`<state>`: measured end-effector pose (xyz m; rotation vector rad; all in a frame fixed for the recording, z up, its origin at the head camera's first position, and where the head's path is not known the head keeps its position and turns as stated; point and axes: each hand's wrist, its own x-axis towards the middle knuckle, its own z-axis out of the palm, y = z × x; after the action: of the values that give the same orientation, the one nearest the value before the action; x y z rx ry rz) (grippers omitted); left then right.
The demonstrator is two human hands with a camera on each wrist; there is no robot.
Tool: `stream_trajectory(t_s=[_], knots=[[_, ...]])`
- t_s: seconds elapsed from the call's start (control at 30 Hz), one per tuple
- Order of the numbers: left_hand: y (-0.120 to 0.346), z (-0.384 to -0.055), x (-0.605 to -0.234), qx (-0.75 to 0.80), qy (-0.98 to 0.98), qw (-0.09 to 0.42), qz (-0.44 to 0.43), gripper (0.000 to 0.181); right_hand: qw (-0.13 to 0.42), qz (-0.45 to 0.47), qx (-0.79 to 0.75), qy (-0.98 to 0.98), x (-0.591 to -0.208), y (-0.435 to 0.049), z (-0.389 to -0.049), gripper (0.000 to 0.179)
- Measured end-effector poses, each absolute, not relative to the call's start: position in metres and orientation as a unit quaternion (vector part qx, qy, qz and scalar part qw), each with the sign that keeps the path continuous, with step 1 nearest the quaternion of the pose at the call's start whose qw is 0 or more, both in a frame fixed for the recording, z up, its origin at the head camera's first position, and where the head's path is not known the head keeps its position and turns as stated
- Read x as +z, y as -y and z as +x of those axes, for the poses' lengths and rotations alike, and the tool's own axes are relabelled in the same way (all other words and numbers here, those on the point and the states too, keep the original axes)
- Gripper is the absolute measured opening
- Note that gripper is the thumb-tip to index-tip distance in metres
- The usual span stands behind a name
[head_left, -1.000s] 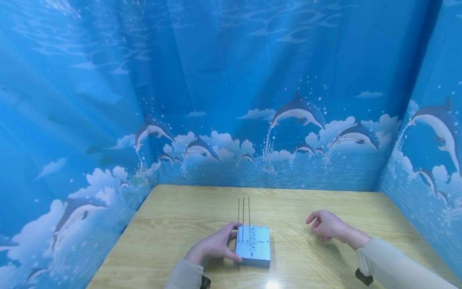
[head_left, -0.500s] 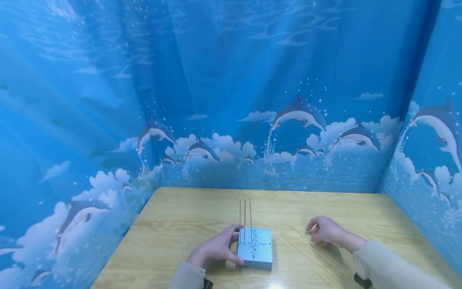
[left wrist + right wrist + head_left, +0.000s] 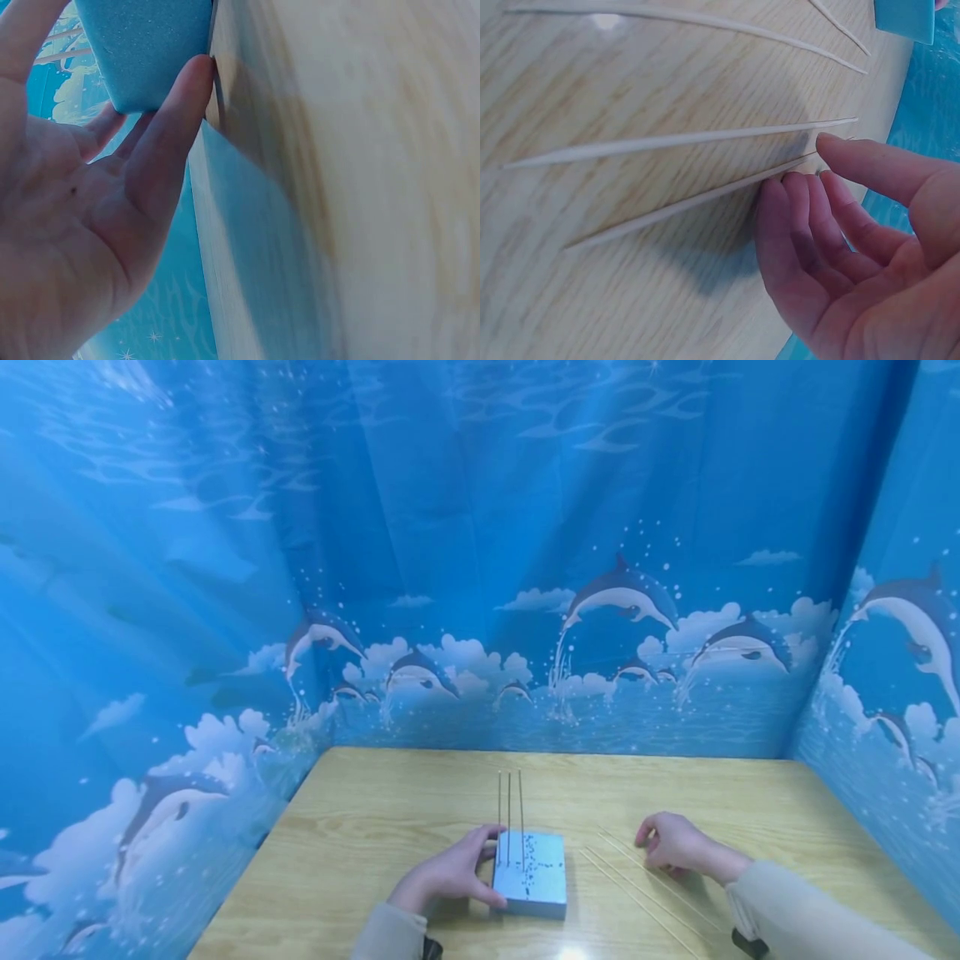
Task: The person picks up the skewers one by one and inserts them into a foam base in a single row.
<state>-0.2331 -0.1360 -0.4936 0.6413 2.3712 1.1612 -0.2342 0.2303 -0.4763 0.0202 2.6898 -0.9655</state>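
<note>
A pale blue foam block [image 3: 545,881], its top dotted with dark holes, lies on the wooden table. Three thin wooden skewers [image 3: 509,814] stand upright near its left side. My left hand [image 3: 446,870] grips the block's left side, thumb at the near corner and fingers behind; the left wrist view shows the thumb on the block [image 3: 150,52]. To the right, my right hand [image 3: 677,843] is low over the table beside several loose skewers [image 3: 637,902]. In the right wrist view, thumb and fingertips straddle one skewer [image 3: 690,199] with a visible gap; firm contact is unclear.
The wooden table [image 3: 390,793] ends at a blue curtain [image 3: 450,568] printed with dolphins, which hangs behind and along both sides. The loose skewers lie slanted between the block and my right hand. A bright reflection shows near the table's front.
My right hand has lowered slightly toward the loose skewers, its fingertips coming nearer to them. The left hand stays on the block, and the upright skewers keep their places. The head view shifted slightly.
</note>
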Motion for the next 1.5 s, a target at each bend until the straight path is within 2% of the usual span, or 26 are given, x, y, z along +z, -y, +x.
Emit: stream_trajectory(t_s=[0.93,1.5], knots=[[0.137,-0.233,-0.493,0.414,-0.856,0.201,0.235,0.112,0.156,0.000,-0.314,-0.936,-0.478,-0.234,-0.241,0.033],[0.136,-0.232,-0.494,0.414,-0.855,0.207,0.233,0.110,0.140,0.004,-0.307,-0.941,-0.477,-0.244,-0.242,0.031]])
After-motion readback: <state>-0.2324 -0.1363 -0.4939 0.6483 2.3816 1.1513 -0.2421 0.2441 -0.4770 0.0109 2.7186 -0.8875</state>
